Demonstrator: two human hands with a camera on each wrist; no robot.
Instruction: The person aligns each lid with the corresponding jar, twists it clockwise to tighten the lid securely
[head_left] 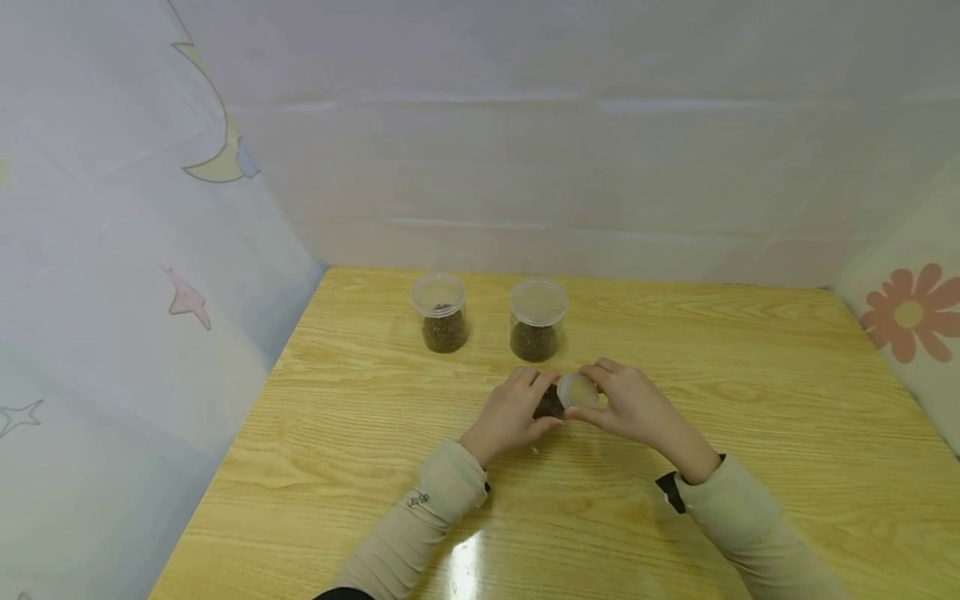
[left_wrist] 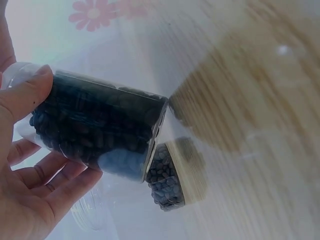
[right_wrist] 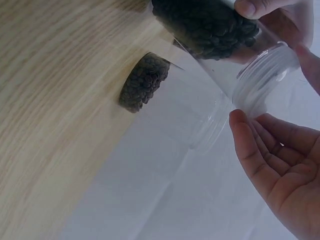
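Both hands are on a clear plastic jar (head_left: 550, 405) partly filled with dark beans or seeds, near the middle of the table. My left hand (head_left: 510, 418) grips its body, thumb on one side and fingers on the other. At the jar's top, the fingers and thumb of my right hand (head_left: 633, 404) hold the rim of the clear lid (right_wrist: 265, 77). The jar leans with its lid toward the right hand. In the left wrist view the dark contents (left_wrist: 90, 125) show through the wall. Whether the lid is loose cannot be told.
Two similar clear jars with dark contents stand upright behind the hands, a left one (head_left: 444, 325) and a right one (head_left: 536, 329). The wooden table (head_left: 315, 450) meets a pale cloth backdrop (head_left: 525, 183) at the back; more printed cloth hangs at both sides.
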